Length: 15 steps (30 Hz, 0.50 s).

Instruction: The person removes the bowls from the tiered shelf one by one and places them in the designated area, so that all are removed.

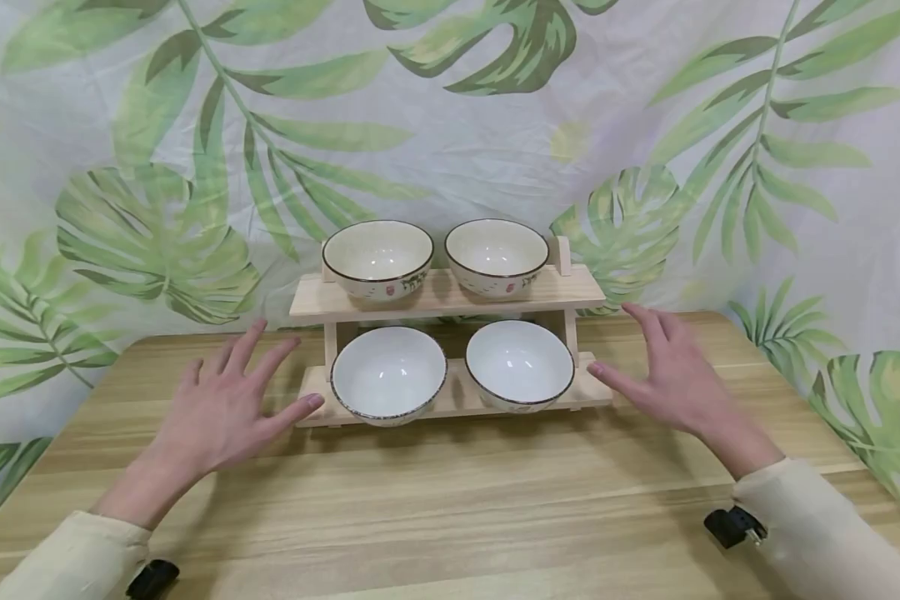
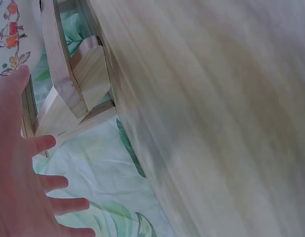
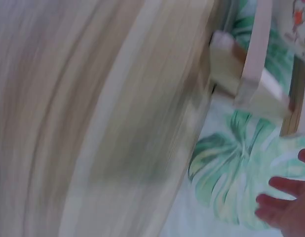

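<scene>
A two-tier wooden rack [image 1: 450,300] stands at the back of the table with two bowls on each tier. On the upper tier are a left bowl [image 1: 378,260] and a right bowl [image 1: 497,257], cream with dark rims and small painted flowers. Below them sit a left bowl [image 1: 388,375] and a right bowl [image 1: 520,365], white inside. My left hand [image 1: 221,408] is spread beside the rack's left end, fingers apart, holding nothing. On the other side, my right hand [image 1: 671,375] is likewise spread, its thumb near the lower tier's right end. Whether either thumb touches the rack I cannot tell.
The wood-grain table [image 1: 450,517] extends in front of the rack and to both sides. Behind it hangs a pale cloth [image 1: 495,142] printed with green leaves. A black device [image 1: 733,527] is at the right sleeve and another black device [image 1: 152,579] at the left.
</scene>
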Motion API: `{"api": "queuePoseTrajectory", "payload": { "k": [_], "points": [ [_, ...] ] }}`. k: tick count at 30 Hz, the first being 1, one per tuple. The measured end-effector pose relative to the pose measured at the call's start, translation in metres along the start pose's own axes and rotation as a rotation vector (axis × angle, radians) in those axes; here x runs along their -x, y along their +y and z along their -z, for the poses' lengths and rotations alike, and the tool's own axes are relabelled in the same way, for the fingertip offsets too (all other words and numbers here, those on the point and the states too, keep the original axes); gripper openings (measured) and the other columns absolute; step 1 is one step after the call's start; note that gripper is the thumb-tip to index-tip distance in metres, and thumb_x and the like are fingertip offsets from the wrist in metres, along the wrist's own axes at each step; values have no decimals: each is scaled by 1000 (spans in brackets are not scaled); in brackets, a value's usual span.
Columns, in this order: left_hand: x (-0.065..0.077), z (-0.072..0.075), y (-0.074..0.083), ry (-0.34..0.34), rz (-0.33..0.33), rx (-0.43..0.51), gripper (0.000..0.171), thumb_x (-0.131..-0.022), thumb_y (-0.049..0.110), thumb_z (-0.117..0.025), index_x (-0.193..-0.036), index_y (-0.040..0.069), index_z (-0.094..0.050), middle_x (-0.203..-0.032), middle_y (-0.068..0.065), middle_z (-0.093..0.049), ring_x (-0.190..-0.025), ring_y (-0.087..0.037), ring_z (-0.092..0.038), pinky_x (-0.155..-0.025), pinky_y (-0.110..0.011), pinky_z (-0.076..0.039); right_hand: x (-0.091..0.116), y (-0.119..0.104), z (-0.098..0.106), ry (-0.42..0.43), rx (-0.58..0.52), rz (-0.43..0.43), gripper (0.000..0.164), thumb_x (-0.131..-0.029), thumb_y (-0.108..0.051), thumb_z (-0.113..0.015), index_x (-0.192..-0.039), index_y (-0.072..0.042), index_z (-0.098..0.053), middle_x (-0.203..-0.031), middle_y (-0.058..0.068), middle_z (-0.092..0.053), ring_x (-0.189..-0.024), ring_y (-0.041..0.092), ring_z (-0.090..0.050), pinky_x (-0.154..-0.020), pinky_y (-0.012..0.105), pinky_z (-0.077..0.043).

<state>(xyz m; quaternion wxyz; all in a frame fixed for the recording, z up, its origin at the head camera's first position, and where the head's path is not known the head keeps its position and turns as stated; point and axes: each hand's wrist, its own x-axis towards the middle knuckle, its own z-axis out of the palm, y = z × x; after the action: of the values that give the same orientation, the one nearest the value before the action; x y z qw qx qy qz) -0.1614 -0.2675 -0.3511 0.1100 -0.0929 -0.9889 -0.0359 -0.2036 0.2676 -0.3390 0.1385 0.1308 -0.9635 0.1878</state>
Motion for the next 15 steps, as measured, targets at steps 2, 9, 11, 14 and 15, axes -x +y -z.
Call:
{"api": "queuePoseTrajectory", "payload": {
  "k": [2, 9, 11, 14, 15],
  "points": [
    [0, 1, 2, -17, 1, 32, 91, -96, 80, -52, -166, 25, -35, -176, -23, -20, -145, -63, -38, -108, -85, -29, 1, -8, -2, 13, -103, 6, 93, -95, -56, -75, -163, -8, -34, -152, 31, -46, -139, 52, -44, -109, 72, -39],
    [0, 2, 10, -88, -22, 251, 89, -97, 71, -61, -166, 21, -34, -171, -27, -31, -141, -65, -44, -102, -83, -39, 0, -35, -12, -7, -489, 59, 72, -98, -27, -78, -156, -3, -43, -141, 22, -57, -127, 38, -58, -111, 57, -47],
    [1, 1, 12, -122, -20, 354, 89, -97, 67, -65, -167, 21, -33, -170, -26, -33, -141, -62, -46, -103, -81, -41, 0, -42, -15, -58, -589, 45, 71, -99, -22, -76, -157, -2, -40, -143, 22, -56, -127, 38, -59, -112, 57, -48],
    [1, -1, 15, -174, 2, 521, 89, -98, 60, -69, -167, 18, -32, -169, -24, -37, -141, -58, -50, -104, -76, -45, 0, -52, -19, -148, -722, -11, 75, -101, -21, -73, -161, -3, -32, -149, 23, -50, -133, 41, -58, -108, 49, -53],
    [1, -2, 16, -185, 10, 570, 87, -98, 58, -70, -167, 17, -34, -168, -24, -39, -140, -57, -52, -103, -73, -48, -1, -56, -21, -173, -761, -35, 77, -101, -21, -73, -162, -3, -29, -152, 24, -48, -134, 42, -57, -105, 45, -56]
  ]
}}
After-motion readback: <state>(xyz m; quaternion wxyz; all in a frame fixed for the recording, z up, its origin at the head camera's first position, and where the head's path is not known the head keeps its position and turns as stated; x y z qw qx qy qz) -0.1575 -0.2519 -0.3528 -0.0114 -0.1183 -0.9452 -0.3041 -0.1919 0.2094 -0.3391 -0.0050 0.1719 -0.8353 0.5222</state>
